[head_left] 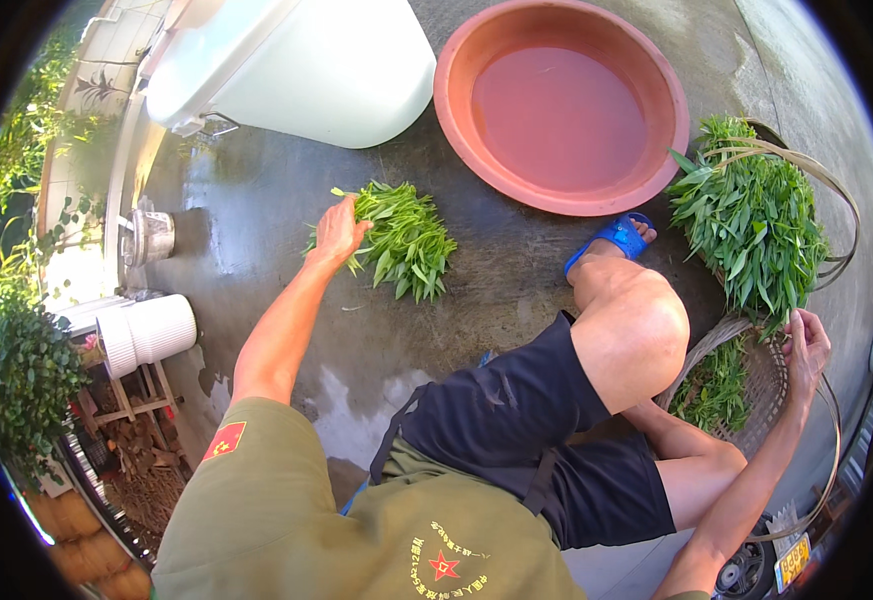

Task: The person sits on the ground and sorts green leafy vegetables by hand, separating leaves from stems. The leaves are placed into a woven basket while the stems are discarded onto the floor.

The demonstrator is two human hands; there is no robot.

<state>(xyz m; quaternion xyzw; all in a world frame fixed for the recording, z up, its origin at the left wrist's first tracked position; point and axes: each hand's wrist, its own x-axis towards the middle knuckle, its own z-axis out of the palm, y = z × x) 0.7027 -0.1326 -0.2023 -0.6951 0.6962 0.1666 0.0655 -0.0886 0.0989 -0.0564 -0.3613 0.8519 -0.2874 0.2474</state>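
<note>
My left hand rests on the stalk end of a bundle of green leafy vegetables lying on the wet concrete ground. My right hand reaches over the rim of a woven basket that holds some loose greens. A large pile of the same leafy greens lies in a second basket behind it. Whether my right hand grips anything is unclear; its fingers look loosely spread.
A big reddish-brown basin with water stands at the back. A white plastic tub lies at the back left. My bent knee and blue sandal are between bundle and baskets. Potted plants and a wooden stand are at left.
</note>
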